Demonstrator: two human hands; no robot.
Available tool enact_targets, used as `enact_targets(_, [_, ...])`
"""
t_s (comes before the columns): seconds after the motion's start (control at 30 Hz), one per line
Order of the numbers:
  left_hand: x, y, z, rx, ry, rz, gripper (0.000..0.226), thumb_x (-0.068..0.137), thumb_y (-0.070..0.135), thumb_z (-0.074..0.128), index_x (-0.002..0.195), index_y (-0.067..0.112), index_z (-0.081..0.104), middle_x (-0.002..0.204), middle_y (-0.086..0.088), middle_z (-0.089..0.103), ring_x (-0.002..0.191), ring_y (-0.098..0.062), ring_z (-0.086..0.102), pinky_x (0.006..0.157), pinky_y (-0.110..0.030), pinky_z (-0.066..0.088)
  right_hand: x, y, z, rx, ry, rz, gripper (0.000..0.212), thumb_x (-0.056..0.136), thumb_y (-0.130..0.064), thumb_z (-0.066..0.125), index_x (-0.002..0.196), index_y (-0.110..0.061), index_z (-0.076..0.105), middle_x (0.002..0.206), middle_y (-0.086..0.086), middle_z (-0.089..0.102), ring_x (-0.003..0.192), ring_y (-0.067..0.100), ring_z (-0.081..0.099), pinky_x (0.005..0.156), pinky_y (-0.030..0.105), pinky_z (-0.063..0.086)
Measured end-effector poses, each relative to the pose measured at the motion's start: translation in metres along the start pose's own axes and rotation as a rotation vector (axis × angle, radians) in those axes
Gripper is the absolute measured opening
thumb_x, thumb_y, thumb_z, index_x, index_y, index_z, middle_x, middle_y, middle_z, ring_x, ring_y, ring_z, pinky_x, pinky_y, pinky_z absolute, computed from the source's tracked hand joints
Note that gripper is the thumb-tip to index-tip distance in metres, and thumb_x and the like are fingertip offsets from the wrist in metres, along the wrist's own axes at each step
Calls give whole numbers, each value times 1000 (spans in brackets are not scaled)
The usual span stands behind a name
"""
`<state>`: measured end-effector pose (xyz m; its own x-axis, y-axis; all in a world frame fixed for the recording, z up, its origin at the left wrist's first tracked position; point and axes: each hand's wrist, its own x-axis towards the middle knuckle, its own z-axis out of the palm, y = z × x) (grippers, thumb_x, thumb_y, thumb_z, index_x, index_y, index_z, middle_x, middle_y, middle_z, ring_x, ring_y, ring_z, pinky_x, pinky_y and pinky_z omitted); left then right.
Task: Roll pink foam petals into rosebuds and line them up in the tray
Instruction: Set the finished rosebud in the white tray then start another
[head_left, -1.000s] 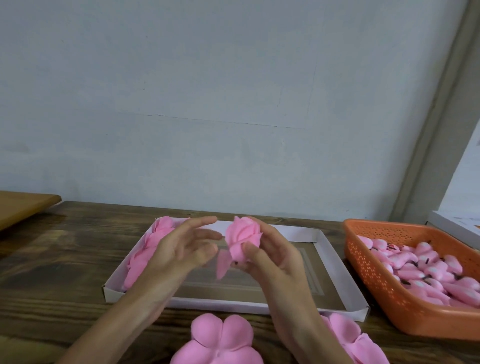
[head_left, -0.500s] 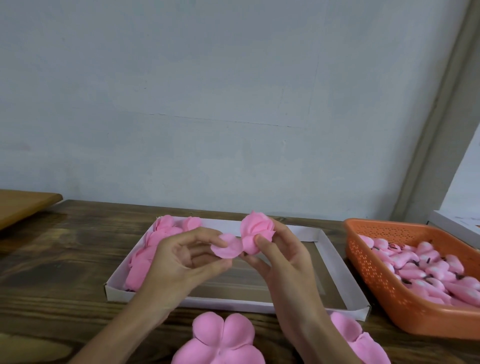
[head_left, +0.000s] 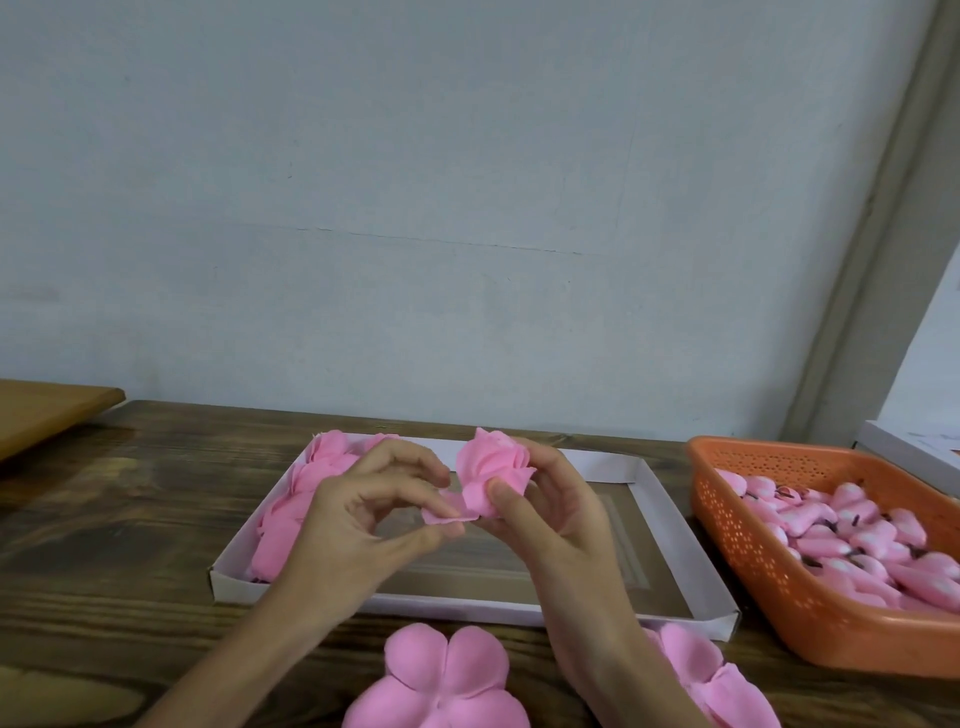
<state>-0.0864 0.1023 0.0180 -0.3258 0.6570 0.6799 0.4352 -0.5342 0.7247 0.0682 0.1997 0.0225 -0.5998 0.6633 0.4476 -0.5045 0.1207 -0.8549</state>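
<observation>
The half-rolled pink foam rosebud (head_left: 493, 467) stands upright, tip up, above the white cardboard tray (head_left: 670, 525). The right hand (head_left: 545, 514) grips its base; the left hand (head_left: 358, 525) pinches its loose lower petal (head_left: 447, 514).

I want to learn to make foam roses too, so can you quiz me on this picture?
1. True or false: the white cardboard tray is packed wall to wall with finished pink foam rosebuds.
2. What does the left hand pinch? A: a loose petal of the half-rolled pink foam rosebud that the right hand grips. B: scissors. C: a glue stick.
3. Fill in: the orange plastic basket stands on the tray's ____ side.

Key: 1 false, they lie only along its left side. 2 A. 3 right.
</observation>
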Motion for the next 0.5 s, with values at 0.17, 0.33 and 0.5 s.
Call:
enact_targets(0.17, [0, 0, -2, -25, 35, -1, 13, 71, 24, 87, 82, 19, 82, 84, -10, 71, 84, -33, 66, 78, -34, 57, -2, 3, 4, -59, 19, -26, 20, 98, 3, 62, 114, -9, 65, 123, 2, 74, 118, 25, 68, 89, 36, 60])
enact_targets(0.33, [0, 0, -2, -57, 98, -36, 18, 69, 27, 86, 83, 16, 81, 80, -5, 70, 81, -21, 68, 74, -27, 57, -6, 5, 11, -68, -40, -14, 18, 95, -10, 65, 113, -9, 65, 114, 16, 73, 113, 36, 66, 99, 46, 57])
enact_targets(0.5, [-2, 2, 6, -203, 232, -123, 19, 62, 28, 87, 74, 18, 77, 74, 3, 69, 72, -10, 65, 68, -20, 55, -5, 3, 12, 120, -114, 111, 23, 100, -5, 60, 122, -10, 64, 122, 18, 73, 116, 34, 70, 97, 42, 58])
